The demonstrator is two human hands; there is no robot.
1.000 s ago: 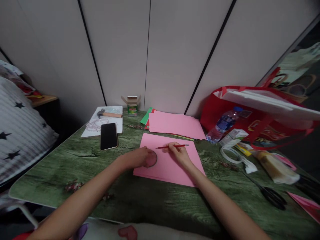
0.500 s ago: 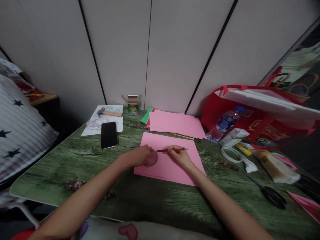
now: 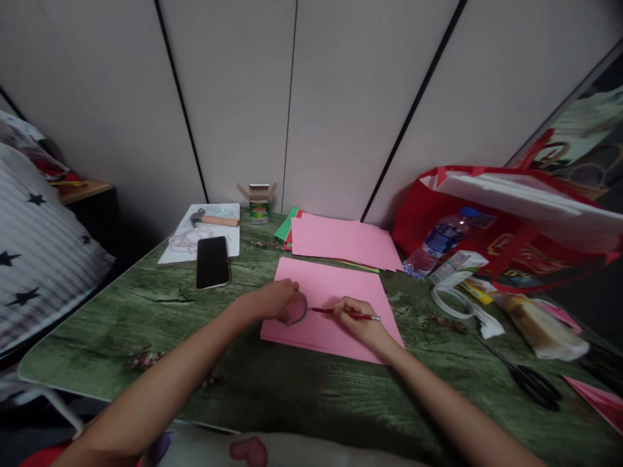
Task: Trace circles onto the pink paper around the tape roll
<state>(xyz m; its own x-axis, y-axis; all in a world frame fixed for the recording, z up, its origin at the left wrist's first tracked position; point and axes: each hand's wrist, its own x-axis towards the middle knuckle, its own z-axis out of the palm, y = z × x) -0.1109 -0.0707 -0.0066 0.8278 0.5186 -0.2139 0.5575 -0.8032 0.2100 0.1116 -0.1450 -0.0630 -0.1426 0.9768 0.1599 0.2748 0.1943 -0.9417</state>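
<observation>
Smooth, matt paper is seen in the pink sheet [image 3: 321, 332]; a wood-grain finish is borne by the table [image 3: 341, 395]. A glossy face is presented by the phone [image 3: 213, 263]; wood and metal are combined in the hammer [image 3: 220, 221], clear plastic in the bottle [image 3: 440, 241].

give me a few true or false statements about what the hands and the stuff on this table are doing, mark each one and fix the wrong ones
1. The right hand holds a red pencil. True.
2. The pencil's tip points toward the water bottle. False: it points toward the left hand and the round piece there.
3. The left hand touches the round piece on the pink sheet. True.
4. The green box by the wall is closed. False: its flaps stand open.
5. The hammer lies on a white sheet. True.
</observation>
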